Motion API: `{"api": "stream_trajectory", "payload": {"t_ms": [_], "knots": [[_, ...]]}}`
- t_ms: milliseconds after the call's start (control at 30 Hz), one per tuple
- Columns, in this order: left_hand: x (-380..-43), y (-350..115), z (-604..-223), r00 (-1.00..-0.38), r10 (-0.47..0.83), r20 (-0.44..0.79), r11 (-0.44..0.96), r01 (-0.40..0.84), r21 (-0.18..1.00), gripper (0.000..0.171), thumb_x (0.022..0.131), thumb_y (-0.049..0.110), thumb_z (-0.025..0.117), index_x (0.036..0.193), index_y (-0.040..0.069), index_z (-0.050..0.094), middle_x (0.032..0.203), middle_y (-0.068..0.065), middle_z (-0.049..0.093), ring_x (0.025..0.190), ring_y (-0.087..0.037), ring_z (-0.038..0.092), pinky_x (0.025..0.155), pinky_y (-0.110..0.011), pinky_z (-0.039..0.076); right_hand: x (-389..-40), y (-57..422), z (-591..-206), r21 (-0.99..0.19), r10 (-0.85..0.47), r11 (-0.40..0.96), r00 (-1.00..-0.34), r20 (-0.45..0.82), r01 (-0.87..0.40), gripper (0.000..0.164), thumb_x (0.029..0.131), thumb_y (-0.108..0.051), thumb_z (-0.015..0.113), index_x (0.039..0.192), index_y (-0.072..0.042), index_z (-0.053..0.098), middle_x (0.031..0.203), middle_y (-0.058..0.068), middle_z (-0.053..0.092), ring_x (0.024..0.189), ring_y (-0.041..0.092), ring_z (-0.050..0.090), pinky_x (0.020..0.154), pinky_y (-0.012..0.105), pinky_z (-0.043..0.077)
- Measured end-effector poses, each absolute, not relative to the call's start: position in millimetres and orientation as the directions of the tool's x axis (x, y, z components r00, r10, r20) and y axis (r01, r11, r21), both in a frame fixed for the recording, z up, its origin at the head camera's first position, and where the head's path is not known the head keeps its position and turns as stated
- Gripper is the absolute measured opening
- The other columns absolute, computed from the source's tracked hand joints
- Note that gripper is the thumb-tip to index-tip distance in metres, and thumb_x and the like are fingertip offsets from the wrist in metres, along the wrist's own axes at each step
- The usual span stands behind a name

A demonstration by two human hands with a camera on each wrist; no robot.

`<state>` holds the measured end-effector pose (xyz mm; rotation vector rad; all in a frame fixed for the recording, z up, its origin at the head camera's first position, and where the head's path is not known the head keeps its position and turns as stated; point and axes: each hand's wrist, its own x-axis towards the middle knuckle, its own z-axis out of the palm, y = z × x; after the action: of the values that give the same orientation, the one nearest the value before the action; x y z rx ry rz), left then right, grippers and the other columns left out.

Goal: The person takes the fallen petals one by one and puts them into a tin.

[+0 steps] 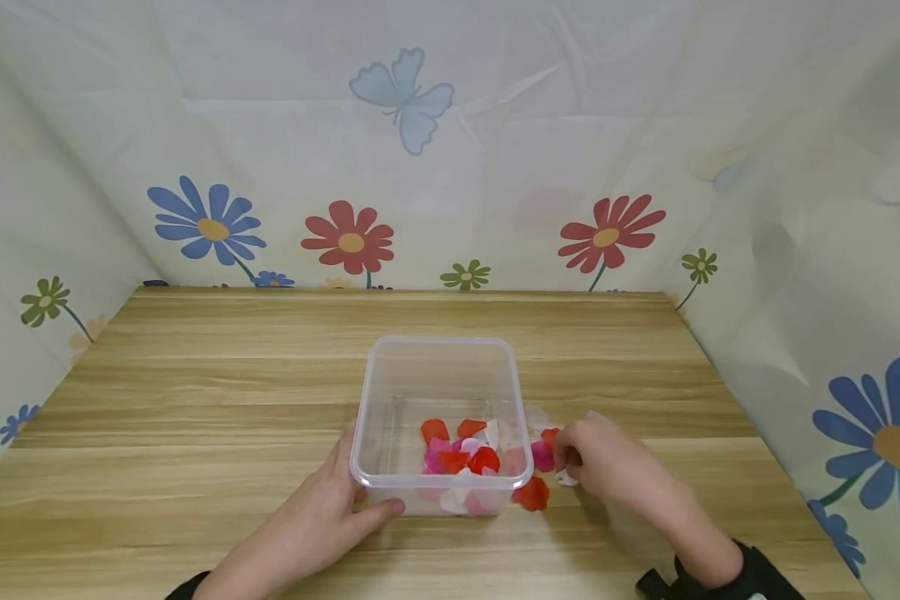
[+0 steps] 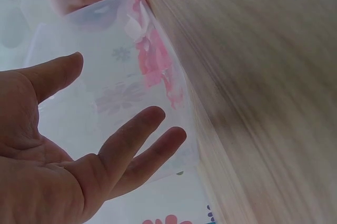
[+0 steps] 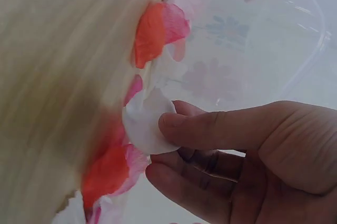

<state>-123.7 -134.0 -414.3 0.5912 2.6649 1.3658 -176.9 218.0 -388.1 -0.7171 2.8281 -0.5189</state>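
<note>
A clear plastic box (image 1: 442, 482) stands uncovered on the table, with red, pink and white artificial petals (image 1: 483, 460) lying inside toward its right. My left hand (image 1: 322, 510) rests at the box's left side, fingers and thumb spread loosely in the left wrist view. To the right of the box, my right hand (image 1: 621, 468) pinches a white petal (image 3: 145, 126) between thumb and fingers. Close by on the table lie a red-orange petal (image 1: 531, 494) and a magenta petal (image 1: 542, 456), beside the box's right wall.
The wood-grain table (image 1: 195, 400) extends around the box. Behind and at both sides hangs a pale curtain (image 1: 495, 167) printed with flowers and a butterfly. More loose petals (image 3: 105, 176) lie near my right hand in the right wrist view.
</note>
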Motion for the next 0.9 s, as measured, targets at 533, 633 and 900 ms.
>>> {"api": "stream_trajectory", "payload": {"t_ms": [533,633,900], "knots": [[-124.4,-133.9,-414.2,-0.919,0.380,0.105,0.541,0.312,0.781,0.099,0.089,0.022,0.083,0.161,0.020,0.015,0.147,-0.015,0.046,0.120,-0.027,0.059,0.100,-0.044,0.053,-175.8,221.6,-367.7,-0.417,-0.442,0.807,-0.896,0.042,-0.418,0.025,0.080,0.011,0.079,0.076,-0.013,0.072,0.077,-0.007,0.062,0.070,0.011,0.055,0.063,0.026,0.054],[-124.2,-133.8,-414.1,-0.920,0.378,0.101,0.538,0.308,0.785,0.099,0.088,0.022,0.083,0.161,0.020,0.015,0.146,-0.014,0.046,0.119,-0.026,0.060,0.099,-0.043,0.053,-174.9,220.5,-363.5,-0.422,-0.430,0.807,-0.901,0.062,-0.414,0.022,0.081,0.010,0.079,0.079,-0.011,0.074,0.080,-0.006,0.063,0.071,0.012,0.057,0.065,0.027,0.057],[-123.7,-134.2,-414.9,-0.920,0.378,0.107,0.540,0.313,0.782,0.100,0.089,0.022,0.083,0.161,0.019,0.015,0.147,-0.015,0.046,0.120,-0.027,0.060,0.100,-0.046,0.052,-171.9,215.6,-350.5,-0.447,-0.377,0.777,-0.897,0.231,-0.442,0.020,0.079,0.008,0.084,0.087,-0.009,0.077,0.087,-0.002,0.067,0.077,0.015,0.065,0.070,0.034,0.062]]}}
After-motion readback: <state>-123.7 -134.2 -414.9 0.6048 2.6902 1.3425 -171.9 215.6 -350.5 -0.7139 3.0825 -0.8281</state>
